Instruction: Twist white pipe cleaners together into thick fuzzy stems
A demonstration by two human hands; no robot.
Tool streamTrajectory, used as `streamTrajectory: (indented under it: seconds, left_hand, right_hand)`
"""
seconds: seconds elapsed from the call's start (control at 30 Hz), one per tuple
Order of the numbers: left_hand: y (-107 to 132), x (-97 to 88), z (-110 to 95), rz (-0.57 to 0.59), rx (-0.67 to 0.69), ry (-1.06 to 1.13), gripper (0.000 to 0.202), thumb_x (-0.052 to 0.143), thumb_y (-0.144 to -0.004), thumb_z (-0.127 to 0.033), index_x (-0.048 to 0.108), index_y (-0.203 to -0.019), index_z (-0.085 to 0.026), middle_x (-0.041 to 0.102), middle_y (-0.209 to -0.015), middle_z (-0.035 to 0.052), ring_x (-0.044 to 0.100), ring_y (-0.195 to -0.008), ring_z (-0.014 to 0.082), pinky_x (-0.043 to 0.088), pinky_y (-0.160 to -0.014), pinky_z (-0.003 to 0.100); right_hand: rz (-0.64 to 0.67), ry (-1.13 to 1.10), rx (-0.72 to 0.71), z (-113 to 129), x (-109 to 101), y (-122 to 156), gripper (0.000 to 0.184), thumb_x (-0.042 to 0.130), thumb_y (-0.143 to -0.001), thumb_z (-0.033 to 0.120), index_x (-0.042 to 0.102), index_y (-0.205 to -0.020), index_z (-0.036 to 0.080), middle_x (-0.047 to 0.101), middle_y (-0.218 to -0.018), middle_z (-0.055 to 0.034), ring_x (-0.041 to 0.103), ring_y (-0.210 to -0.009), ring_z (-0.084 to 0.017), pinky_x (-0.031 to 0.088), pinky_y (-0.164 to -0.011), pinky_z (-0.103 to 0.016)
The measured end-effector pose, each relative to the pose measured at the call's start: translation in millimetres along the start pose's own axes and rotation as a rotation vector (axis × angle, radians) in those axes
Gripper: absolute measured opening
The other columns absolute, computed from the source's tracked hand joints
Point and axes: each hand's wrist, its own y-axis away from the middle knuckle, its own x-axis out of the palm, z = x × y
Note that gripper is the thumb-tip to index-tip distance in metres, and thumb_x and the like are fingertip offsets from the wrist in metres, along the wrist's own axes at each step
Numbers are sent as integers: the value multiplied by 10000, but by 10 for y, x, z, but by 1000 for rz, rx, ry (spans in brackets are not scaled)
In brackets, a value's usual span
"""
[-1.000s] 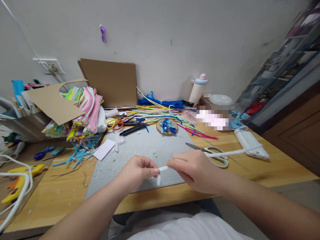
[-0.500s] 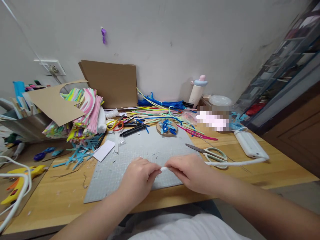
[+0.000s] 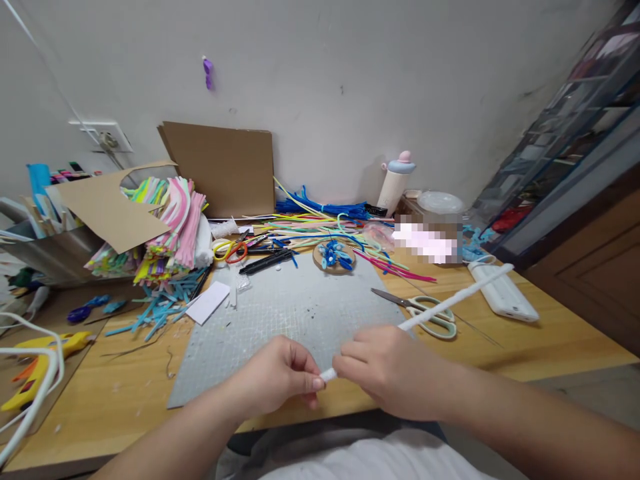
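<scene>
Grip of L hand & R hand pinches wht stem, w/ scissors & wht device partly behind.

Below the fingers, a white top spreads in soft creases, greyer where its folds fall into shade. Dark cloth shows between that and the fingers, too shaded to tell what garment it is. The left hand, the right hand and both forearms behind the fingers are bare, and the left thumbnail looks short
</scene>
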Motion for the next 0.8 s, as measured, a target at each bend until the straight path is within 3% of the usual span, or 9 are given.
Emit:
streamTrajectory:
  seconds: [0.2, 0.43, 0.53, 0.67, 0.8]
  left_hand:
    - [4, 88, 65, 138, -64, 179, 216, 719, -593, -342, 641, -582, -140, 615, -467, -16, 546, -458, 101, 306, -507, 203]
    - [-10, 104, -2, 143, -47, 258, 225, 744, -562, -328, 638, -574, -130, 602, -458, -6, 537, -453, 108, 302, -512, 221]
    - [1, 61, -45, 129, 36, 316, 217, 718, -643, -342, 663, -629, -133, 626, -500, 12, 579, -583, 131, 366, -609, 234]
    - [-11, -8, -81, 123, 148, 569, 297, 588, -782, -400, 694, -742, -126, 675, -631, 52, 598, -663, 142, 401, -720, 259]
    - [-35, -31, -57, 167, 163, 770, 276, 586, -737, -337, 711, -828, -108, 675, -667, 74, 601, -667, 160, 405, -712, 276]
  right_hand:
    - [12, -29, -70, 100, 62, 46, 75, 465, -787, 131, 511, -768, 187, 566, -692, -6, 411, -570, -142, 182, -518, -311]
    - [-26, -83, -47, 68, 38, 55, 92, 463, -787, 139, 542, -786, 184, 567, -688, -9, 414, -559, -137, 182, -514, -307]
    - [-76, -160, 19, 18, -38, 30, 143, 431, -831, 130, 562, -812, 185, 583, -699, -11, 461, -591, -130, 220, -530, -287]
    - [-213, -323, 183, -34, -144, -37, 190, 400, -903, 185, 584, -856, 171, 613, -707, -23, 519, -631, -120, 296, -572, -248]
    - [-279, -464, 297, -38, -144, -85, 219, 395, -926, 237, 606, -899, 185, 639, -761, -22, 539, -659, -114, 337, -602, -228]
